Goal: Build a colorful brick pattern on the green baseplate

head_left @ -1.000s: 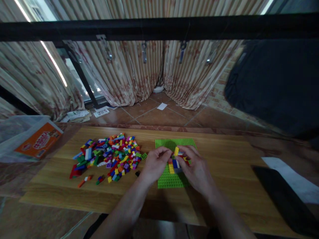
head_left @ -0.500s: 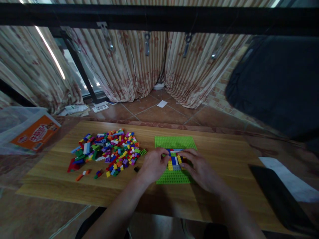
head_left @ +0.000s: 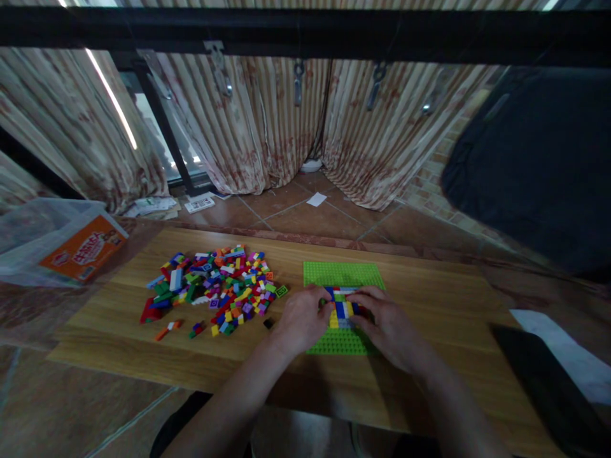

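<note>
A low build of toy bricks in blue, white, yellow, red and grey lies over the middle of a green studded baseplate. My left hand is at its left edge, with thumb and index finger curled in against the bricks. On the opposite side my right hand grips the right edge between thumb and fingers. The fingertips hide both sides of the build. Whether the build is pressed onto the studs cannot be seen.
A pile of loose toy bricks spreads over the left of the wooden table. A small black brick lies near my left wrist. A clear plastic box stands at far left. A dark flat object and white paper are at right.
The whole scene has shifted slightly to the right as my head turned a little left. Both hands stay at the sides of the brick build, with only small finger movements.
</note>
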`<act>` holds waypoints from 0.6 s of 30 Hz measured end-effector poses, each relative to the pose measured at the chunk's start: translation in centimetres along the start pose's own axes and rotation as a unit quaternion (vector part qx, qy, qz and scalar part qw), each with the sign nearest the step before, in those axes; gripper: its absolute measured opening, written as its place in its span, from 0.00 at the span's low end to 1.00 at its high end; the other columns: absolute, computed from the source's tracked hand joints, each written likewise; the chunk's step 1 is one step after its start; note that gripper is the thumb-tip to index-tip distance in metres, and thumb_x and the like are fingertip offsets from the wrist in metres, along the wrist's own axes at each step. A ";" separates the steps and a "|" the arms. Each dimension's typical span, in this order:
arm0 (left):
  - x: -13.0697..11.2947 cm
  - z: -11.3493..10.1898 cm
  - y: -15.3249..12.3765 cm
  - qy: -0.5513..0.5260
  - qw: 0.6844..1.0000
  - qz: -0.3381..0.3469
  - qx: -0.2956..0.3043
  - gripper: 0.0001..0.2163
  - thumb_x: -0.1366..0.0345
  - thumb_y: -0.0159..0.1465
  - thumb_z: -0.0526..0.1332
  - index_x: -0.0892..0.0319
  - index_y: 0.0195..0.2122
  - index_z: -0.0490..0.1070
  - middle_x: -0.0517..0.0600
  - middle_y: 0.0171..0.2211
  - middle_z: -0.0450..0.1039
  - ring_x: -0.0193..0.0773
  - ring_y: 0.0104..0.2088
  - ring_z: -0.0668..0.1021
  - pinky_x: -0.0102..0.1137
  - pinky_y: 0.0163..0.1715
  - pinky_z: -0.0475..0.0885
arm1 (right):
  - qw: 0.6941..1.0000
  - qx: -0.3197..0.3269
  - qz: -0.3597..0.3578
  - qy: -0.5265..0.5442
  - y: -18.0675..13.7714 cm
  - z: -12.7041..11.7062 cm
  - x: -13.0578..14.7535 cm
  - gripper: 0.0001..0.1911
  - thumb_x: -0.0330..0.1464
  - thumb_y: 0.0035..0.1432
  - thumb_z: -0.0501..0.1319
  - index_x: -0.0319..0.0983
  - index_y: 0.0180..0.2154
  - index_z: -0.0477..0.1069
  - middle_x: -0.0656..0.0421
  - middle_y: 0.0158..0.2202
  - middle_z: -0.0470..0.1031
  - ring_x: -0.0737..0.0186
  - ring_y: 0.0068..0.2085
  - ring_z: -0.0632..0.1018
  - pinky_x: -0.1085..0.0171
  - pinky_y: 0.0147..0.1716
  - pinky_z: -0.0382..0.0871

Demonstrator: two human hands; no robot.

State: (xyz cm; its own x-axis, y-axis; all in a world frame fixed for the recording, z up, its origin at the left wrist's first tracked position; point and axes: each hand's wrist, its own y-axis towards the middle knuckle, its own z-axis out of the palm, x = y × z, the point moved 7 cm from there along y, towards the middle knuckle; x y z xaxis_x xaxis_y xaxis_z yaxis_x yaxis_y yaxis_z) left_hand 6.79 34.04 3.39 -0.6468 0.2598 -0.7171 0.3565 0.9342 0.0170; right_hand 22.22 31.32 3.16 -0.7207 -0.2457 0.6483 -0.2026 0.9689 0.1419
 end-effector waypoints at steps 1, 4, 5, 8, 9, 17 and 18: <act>0.0 0.0 0.0 0.003 1.000 -0.001 0.001 0.09 0.67 0.63 0.57 0.57 0.39 0.76 0.51 0.34 0.78 0.40 0.33 0.77 0.33 0.35 0.69 | 1.000 -0.003 0.002 0.001 0.0 0.0 -0.1 0.14 0.30 0.57 0.59 0.44 0.45 0.76 0.55 0.46 0.72 0.57 0.48 0.74 0.52 0.51 0.69; 0.0 0.0 0.0 0.002 1.000 -0.001 0.004 0.09 0.67 0.63 0.57 0.57 0.39 0.76 0.50 0.34 0.77 0.39 0.32 0.77 0.33 0.35 0.69 | 1.000 -0.007 0.005 0.003 0.0 0.0 -0.4 0.14 0.30 0.55 0.61 0.44 0.45 0.76 0.55 0.47 0.73 0.57 0.48 0.74 0.53 0.51 0.69; -0.1 0.0 0.0 0.000 1.000 0.001 0.004 0.09 0.67 0.63 0.57 0.57 0.39 0.76 0.51 0.35 0.77 0.39 0.32 0.77 0.33 0.35 0.69 | 1.000 -0.009 0.006 0.005 -0.1 -0.1 -0.6 0.15 0.30 0.54 0.62 0.45 0.45 0.76 0.55 0.48 0.73 0.56 0.48 0.74 0.53 0.51 0.69; -0.1 0.0 0.0 -0.003 1.000 0.004 0.001 0.09 0.67 0.63 0.57 0.57 0.38 0.77 0.51 0.35 0.77 0.40 0.33 0.77 0.33 0.35 0.69 | 1.000 -0.012 0.016 0.019 -0.1 -0.1 -1.0 0.17 0.31 0.54 0.63 0.46 0.46 0.76 0.56 0.48 0.73 0.56 0.49 0.74 0.53 0.51 0.68; -0.1 0.0 0.0 -0.003 1.000 0.004 0.004 0.09 0.67 0.63 0.57 0.57 0.38 0.77 0.52 0.35 0.77 0.40 0.33 0.77 0.33 0.34 0.69 | 0.999 -0.012 0.024 0.029 0.0 -0.1 -1.2 0.16 0.32 0.54 0.62 0.46 0.47 0.75 0.56 0.48 0.73 0.56 0.48 0.75 0.53 0.51 0.69; -1.2 0.4 -0.9 0.034 0.999 0.033 -0.009 0.10 0.68 0.65 0.54 0.57 0.41 0.75 0.52 0.40 0.74 0.41 0.38 0.76 0.36 0.42 0.71 | 0.989 -0.067 0.109 0.080 0.6 -0.4 -2.6 0.10 0.34 0.56 0.58 0.41 0.36 0.77 0.57 0.37 0.77 0.59 0.38 0.77 0.57 0.42 0.70; -1.6 0.7 -1.2 0.050 0.998 0.043 -0.010 0.10 0.68 0.65 0.54 0.57 0.42 0.74 0.53 0.41 0.73 0.42 0.40 0.76 0.37 0.43 0.71 | 0.987 -0.074 0.120 0.082 0.7 -0.4 -2.7 0.10 0.34 0.55 0.58 0.40 0.36 0.77 0.57 0.36 0.78 0.59 0.37 0.77 0.58 0.41 0.70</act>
State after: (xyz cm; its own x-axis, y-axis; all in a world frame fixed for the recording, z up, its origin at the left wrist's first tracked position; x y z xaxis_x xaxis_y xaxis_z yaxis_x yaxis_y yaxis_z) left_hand 7.85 32.30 3.97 -0.6785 0.3607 -0.6400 0.4000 0.9121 0.0900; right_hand 24.30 32.65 1.76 -0.6173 -0.0115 0.7867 0.0695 0.9952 0.0691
